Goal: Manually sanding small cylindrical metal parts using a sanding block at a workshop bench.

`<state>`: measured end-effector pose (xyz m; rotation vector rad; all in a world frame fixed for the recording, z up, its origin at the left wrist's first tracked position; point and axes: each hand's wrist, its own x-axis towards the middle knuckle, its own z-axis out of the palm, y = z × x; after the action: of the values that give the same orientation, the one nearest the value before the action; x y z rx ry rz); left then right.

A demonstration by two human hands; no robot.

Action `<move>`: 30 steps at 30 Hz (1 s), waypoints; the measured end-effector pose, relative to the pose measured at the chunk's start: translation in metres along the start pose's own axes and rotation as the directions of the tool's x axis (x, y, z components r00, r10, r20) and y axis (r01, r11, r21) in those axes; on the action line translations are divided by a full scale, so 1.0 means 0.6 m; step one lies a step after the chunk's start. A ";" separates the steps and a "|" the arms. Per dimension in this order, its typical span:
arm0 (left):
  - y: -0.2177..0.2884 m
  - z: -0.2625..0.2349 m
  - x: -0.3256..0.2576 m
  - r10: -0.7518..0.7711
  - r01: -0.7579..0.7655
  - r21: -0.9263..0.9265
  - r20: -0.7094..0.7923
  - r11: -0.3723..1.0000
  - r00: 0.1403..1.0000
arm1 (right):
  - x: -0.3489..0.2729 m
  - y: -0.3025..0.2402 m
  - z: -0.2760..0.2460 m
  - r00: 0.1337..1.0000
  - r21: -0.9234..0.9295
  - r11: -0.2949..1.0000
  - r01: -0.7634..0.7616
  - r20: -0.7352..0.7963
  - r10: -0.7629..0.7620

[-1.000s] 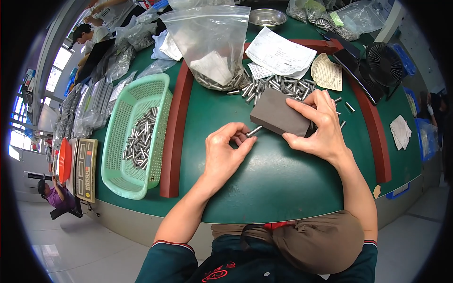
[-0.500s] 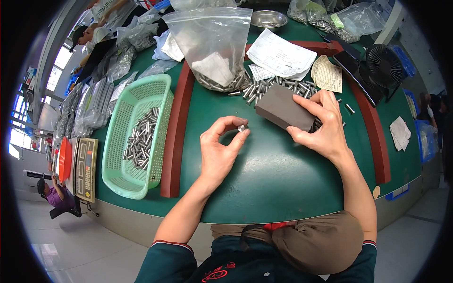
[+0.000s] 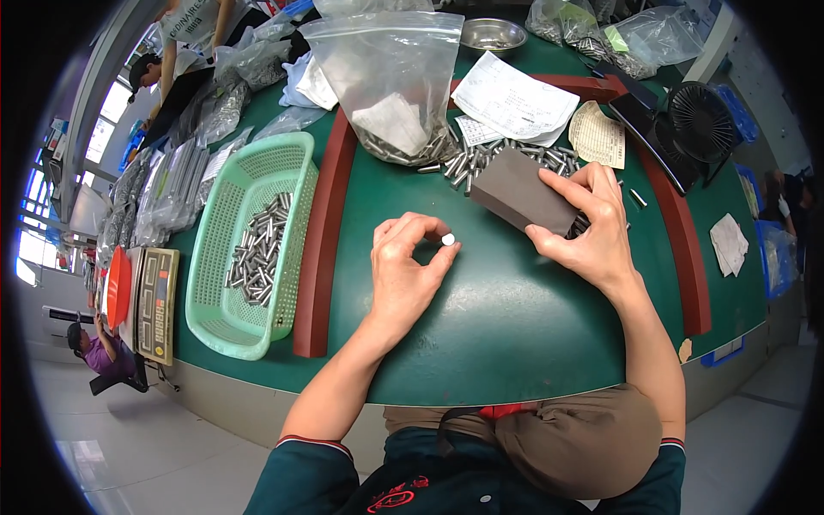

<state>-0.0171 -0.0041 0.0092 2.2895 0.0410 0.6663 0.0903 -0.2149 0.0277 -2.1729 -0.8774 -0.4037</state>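
Between thumb and forefinger, my left hand (image 3: 402, 268) pinches a small metal pin (image 3: 448, 239), its bright round end showing. My right hand (image 3: 592, 225) grips a dark grey-brown rectangular block (image 3: 525, 192) by its edges, tilted over the table. Behind the block lies a loose pile of metal pins (image 3: 549, 159), partly hidden by it and by my right hand. On the left, a light green perforated basket (image 3: 302, 184) holds many more pins (image 3: 260, 251).
Dark red rails (image 3: 319, 257) border the green table (image 3: 481, 343). A clear bag of pins (image 3: 386, 86), papers (image 3: 515, 101) and a metal bowl (image 3: 493, 34) stand at the back. A black fan (image 3: 699, 120) is right, a scale (image 3: 156, 305) left. Other people are farther off.
My left hand has turned the pin slightly, so its end face now shows brighter and rounder. The block has barely shifted in my right hand.
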 end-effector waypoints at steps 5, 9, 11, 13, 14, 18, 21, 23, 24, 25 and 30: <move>-0.013 0.007 -0.004 -0.139 0.145 -0.087 0.069 0.986 0.988 | 0.000 -0.001 -0.002 1.000 -0.010 1.000 -0.003 0.002 0.003; -0.017 0.008 -0.003 -0.181 0.191 -0.113 0.093 0.975 0.979 | 0.001 -0.002 -0.003 1.000 -0.014 1.000 0.001 0.001 -0.001; -0.015 0.007 -0.004 -0.169 0.175 -0.062 0.099 0.983 0.981 | 0.000 0.000 -0.002 1.000 -0.019 1.000 0.002 -0.001 -0.002; -0.015 0.006 -0.005 -0.156 0.158 -0.012 0.105 0.987 0.982 | 0.001 -0.001 -0.002 1.000 -0.018 1.000 0.000 0.002 0.000; -0.015 0.006 -0.006 -0.156 0.155 0.017 0.115 0.988 0.981 | 0.001 -0.002 -0.002 1.000 -0.018 1.000 -0.002 0.004 0.002; -0.021 0.007 -0.003 -0.016 0.010 0.094 0.060 0.996 0.998 | 0.001 -0.002 -0.001 1.000 -0.022 1.000 -0.003 0.008 0.003; -0.015 0.005 0.002 0.049 -0.049 -0.006 0.007 0.999 0.999 | 0.000 0.001 0.001 1.000 -0.020 1.000 0.015 -0.009 -0.015; -0.013 0.009 -0.004 -0.067 0.069 -0.129 0.026 0.989 0.997 | -0.001 0.002 0.001 0.999 -0.037 0.999 0.020 -0.026 -0.021; -0.012 0.010 -0.005 -0.178 0.188 -0.247 0.062 0.950 0.982 | -0.001 0.002 0.001 0.999 -0.038 0.999 0.023 -0.027 -0.024; -0.012 0.008 -0.005 -0.178 0.187 -0.246 0.059 0.951 0.982 | -0.001 0.002 0.003 0.998 -0.038 0.999 0.038 -0.041 -0.039; -0.007 0.002 -0.002 -0.213 0.234 -0.333 0.099 0.913 0.972 | -0.003 -0.002 0.007 0.993 -0.037 0.996 0.083 -0.085 -0.086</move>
<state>-0.0167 -0.0024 0.0052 1.9297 0.1451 0.4446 0.0883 -0.2122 0.0246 -2.1369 -0.9220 -0.5543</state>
